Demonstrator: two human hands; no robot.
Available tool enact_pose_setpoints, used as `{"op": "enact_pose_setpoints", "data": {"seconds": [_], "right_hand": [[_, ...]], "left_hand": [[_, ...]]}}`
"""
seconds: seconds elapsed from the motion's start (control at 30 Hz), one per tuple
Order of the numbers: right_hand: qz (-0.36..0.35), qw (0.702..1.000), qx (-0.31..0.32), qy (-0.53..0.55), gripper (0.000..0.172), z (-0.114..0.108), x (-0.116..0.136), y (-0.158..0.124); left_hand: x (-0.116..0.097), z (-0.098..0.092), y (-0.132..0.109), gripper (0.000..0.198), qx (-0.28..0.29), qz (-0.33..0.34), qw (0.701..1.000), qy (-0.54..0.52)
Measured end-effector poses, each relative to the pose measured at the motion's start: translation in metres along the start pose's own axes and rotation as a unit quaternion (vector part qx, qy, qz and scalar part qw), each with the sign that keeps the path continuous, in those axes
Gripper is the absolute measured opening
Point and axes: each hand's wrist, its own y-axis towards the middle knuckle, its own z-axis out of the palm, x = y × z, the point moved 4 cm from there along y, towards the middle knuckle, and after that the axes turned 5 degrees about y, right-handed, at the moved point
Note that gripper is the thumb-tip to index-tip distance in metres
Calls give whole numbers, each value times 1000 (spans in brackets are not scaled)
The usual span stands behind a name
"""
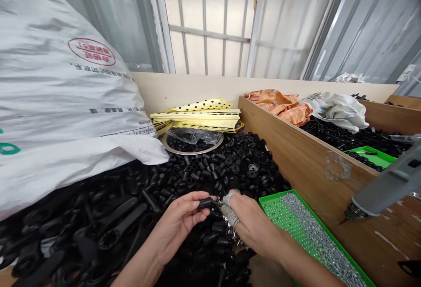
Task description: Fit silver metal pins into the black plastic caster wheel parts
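Your left hand (176,221) pinched a black plastic sleeve (205,203) btwn thumb & fingers, just beside your right hand (251,223), curled round a clump of silvery metal bits (228,212), prob. screws, though hard to tell w/ the glare. Below & around: heap of black plastic parts (210,164). On the right, green perforated tray (279,217) of silver screws (315,239) by wooden bin wall (305,168), grey electric screwdriver (384,190) above it. White woven sack (55,103) on the left.
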Motion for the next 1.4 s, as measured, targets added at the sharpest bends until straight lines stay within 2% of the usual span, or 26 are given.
{"op": "enact_pose_setpoints", "data": {"seconds": [0.1, 0.2, 0.27, 0.33, 0.4, 0.47, 0.57, 0.67, 0.8, 0.97, 1.23, 1.4], "right_hand": [[-5, 999, 36, -33, 23, 4, 7, -2], [25, 998, 54, -4, 24, 8, 12, -6], [47, 997, 62, 17, 20, 10, 14, -7], [32, 997, 72, 16, 15, 11, 15, -3], [-14, 997, 63, -30, 13, 10, 14, 7], [-38, 993, 26, -110, 15, 9, 7, 23], [-3, 983, -6, -184, 15, 16, -11, 49], [4, 973, 0, -232, 12, 31, -22, 68], [-24, 961, 6, -275, 17, 43, -23, 75], [-63, 951, 15, -303, 15, 43, -19, 73], [-104, 944, 19, -314, 19, 44, -20, 69], [-97, 946, -13, -309, 22, 40, -20, 68]], "left_hand": [[2, 6, -6, 25, 2, -11, 1000, -5], [7, 8, -14, 26, -14, -9, 999, 33], [12, 6, -22, 27, -33, -10, 998, 44], [18, -1, -29, 27, -59, -19, 998, 14], [23, -10, -36, 28, -91, -31, 995, -35], [27, -20, -40, 28, -126, -36, 989, -75], [29, -30, -41, 28, -155, -39, 981, -108], [31, -33, -40, 27, -149, -42, 980, -123], [36, -36, -40, 26, -163, -51, 977, -127], [37, -33, -40, 29, -173, -57, 974, -132], [28, -15, -40, 28, -148, -57, 979, -126], [25, -6, -39, 28, -135, -51, 981, -128]]}}
